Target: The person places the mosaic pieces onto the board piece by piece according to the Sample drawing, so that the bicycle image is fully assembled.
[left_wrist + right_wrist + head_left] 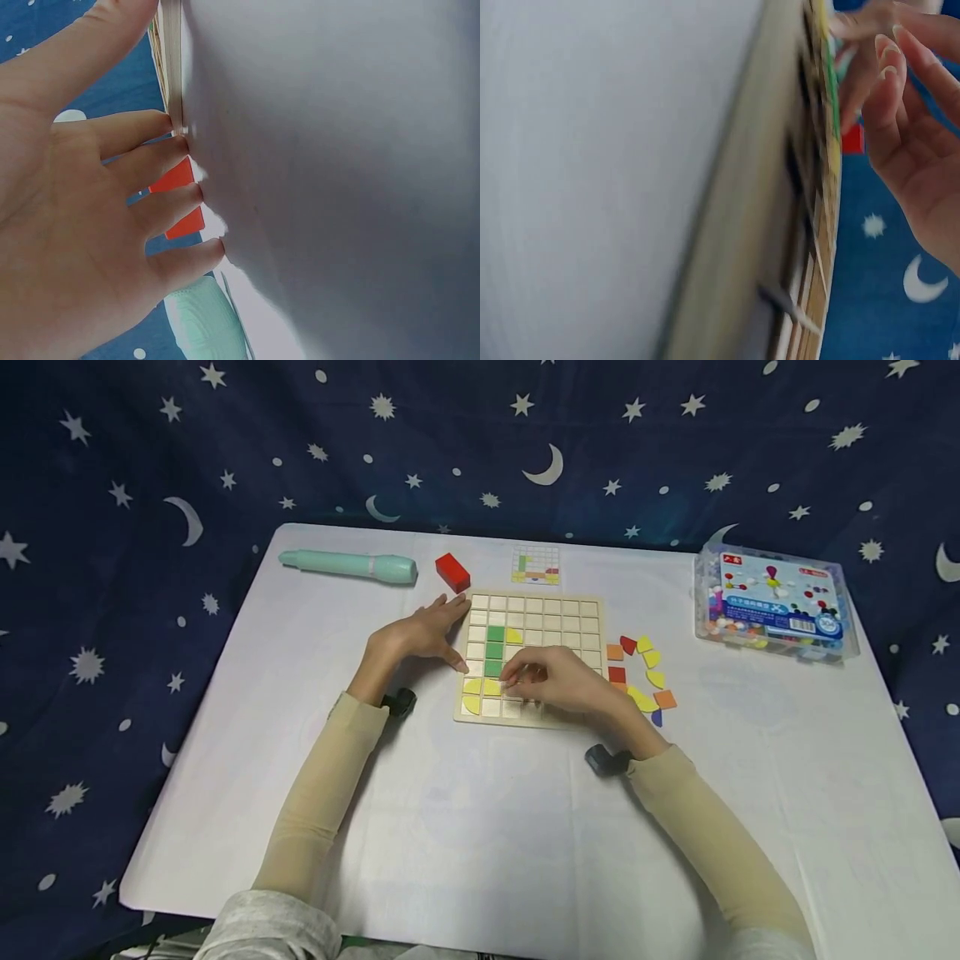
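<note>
A square wooden grid board [573,622] lies on the table. Along its left edge my left hand [420,633] rests with spread fingers and thumb; the left wrist view shows those fingers [161,157] straight, beside the board's side. Over the board's lower middle, my right hand [562,681] has bent fingers, its fingertips close together near a yellow piece [491,687]. Whether they pinch a piece is hidden. In the board sit a column of green squares [495,650], a yellow quarter-round piece [513,635] and more yellow pieces [471,703] at the lower left.
Loose red, orange, yellow and blue pieces [656,679] lie right of the board. A pattern card [536,565] and a red block [453,572] are behind it. A teal tube [348,566] lies far left; a clear plastic box [776,602] stands far right.
</note>
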`<state>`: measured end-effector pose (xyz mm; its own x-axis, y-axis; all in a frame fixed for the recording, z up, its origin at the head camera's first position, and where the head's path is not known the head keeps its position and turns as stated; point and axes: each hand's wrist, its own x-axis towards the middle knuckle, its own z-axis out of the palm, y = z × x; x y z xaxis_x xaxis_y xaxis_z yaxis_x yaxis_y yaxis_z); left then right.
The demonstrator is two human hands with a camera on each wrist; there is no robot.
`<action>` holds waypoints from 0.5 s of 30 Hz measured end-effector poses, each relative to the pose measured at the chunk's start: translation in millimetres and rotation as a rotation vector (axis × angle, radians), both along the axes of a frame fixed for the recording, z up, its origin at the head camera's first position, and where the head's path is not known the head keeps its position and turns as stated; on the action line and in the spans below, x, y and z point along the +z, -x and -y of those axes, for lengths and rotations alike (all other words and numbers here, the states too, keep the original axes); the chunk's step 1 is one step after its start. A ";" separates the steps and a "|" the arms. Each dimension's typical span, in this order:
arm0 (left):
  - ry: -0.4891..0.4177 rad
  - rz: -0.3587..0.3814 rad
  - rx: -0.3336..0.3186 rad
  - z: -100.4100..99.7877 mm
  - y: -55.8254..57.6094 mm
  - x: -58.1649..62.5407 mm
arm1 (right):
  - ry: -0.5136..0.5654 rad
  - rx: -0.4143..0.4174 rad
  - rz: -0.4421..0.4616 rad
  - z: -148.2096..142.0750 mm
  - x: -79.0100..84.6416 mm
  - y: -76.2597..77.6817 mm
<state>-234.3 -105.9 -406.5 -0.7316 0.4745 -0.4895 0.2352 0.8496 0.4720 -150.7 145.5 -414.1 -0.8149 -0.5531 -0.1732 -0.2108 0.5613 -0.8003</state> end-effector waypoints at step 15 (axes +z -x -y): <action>-0.002 0.000 0.019 0.7 -0.9 -2.0 | -0.024 -0.262 -0.007 -55.6 23.2 6.8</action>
<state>-233.4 -106.5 -408.5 -0.7409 0.4613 -0.4881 0.2188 0.8530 0.4738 -157.5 201.1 -390.9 -0.9309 -0.3192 -0.1775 -0.0614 0.6159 -0.7854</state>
